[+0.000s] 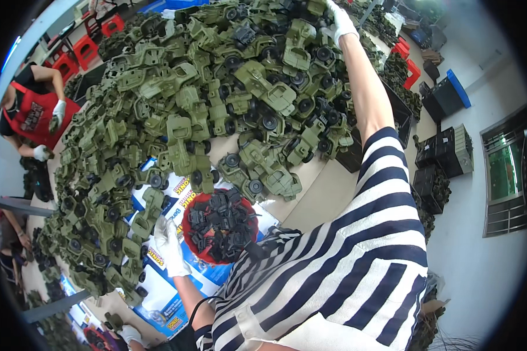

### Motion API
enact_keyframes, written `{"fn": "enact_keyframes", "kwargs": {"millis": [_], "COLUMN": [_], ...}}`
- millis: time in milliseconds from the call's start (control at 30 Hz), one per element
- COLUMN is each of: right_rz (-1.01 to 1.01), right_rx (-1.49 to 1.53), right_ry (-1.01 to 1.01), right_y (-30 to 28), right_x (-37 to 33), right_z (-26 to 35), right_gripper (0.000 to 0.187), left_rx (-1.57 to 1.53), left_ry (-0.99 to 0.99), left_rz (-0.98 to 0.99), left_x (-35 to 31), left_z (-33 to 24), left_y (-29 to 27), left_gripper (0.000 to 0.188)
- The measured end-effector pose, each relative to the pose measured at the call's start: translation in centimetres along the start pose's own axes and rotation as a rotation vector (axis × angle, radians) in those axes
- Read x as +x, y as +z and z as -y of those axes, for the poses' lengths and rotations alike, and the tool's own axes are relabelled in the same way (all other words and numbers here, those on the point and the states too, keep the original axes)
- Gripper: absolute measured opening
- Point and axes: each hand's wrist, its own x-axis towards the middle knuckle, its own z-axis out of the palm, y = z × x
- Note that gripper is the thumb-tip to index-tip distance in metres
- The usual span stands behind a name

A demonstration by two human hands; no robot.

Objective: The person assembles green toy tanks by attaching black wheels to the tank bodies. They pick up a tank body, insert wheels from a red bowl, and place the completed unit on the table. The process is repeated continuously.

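Note:
My left hand (pixel 170 248), in a white glove, is beside a red bowl (pixel 203 256) of small black plastic parts (pixel 222 222). Its fingers are stretched out, close to the lower end of a green toy jeep (pixel 149 213); whether they touch it I cannot tell. Far out at the top, my gloved right hand (pixel 342 24) reaches to the edge of a large heap of green toy jeeps (pixel 263 88). Its thumb and fingers look spread, near a green toy piece (pixel 317 7). Many jeeps have black wheels.
Blue and white printed cardboard (pixel 164 286) lies under the bowl. At left stands a person in a red apron (pixel 38 111) with gloved hands; another person's gloved hand (pixel 132 335) shows at lower left. Black crates (pixel 445 149) stand on the right. Red stools (pixel 85 51) are behind.

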Motion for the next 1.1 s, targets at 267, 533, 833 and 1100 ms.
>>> {"fn": "enact_keyframes", "kwargs": {"millis": [267,533,833,1100], "right_rz": [0.320,-0.193,-0.325,-0.076], "right_rx": [-1.204,-1.264,-1.532,-1.216], "right_ry": [-0.876,-0.336,-0.552,-1.104], "right_y": [-0.6,-4.1,5.7,4.7], "right_x": [6.7,17.8,9.0,5.0], "right_z": [-9.4,-8.4,-4.8,-3.3], "right_gripper": [0.046,0.094,0.091,0.060], "left_rx": [0.151,1.021,1.252,1.354], "left_ry": [0.011,0.059,0.484,0.126], "left_rz": [-0.224,-0.726,-0.061,0.173], "left_x": [-4.8,-4.0,4.8,10.8], "left_z": [1.2,0.7,-4.0,-3.1], "left_y": [-9.4,-14.3,-9.5,-5.0], "left_gripper": [0.045,0.034,0.064,0.064]}}
